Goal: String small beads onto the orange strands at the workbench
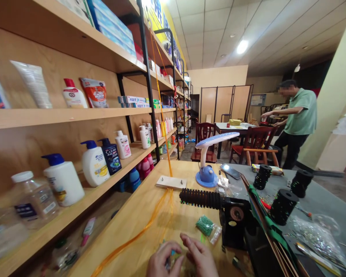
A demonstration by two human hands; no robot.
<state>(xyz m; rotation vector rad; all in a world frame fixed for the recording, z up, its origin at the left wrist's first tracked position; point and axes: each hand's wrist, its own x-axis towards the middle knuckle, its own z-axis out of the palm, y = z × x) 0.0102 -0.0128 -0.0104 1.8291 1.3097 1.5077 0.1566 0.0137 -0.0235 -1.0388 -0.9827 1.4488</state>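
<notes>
At the bottom edge of the view, my left hand (164,261) and my right hand (198,256) meet over a wooden table (127,234). Their fingers pinch a small coloured piece (172,258), mostly hidden by them. Long orange cords (129,240) run across the wood to the left of my hands. A plastic bag of green beads (204,225) lies just above my right hand. Beyond it stands a black winding machine (233,220) with a ribbed black spindle (200,199).
Wooden shelves of toiletries (75,115) line the left side. A blue desk lamp (207,173), a white pinned board (171,182), black spools (283,206) and a bag of beads (317,234) stand on the table. A co-worker (298,119) stands beyond, at the far right.
</notes>
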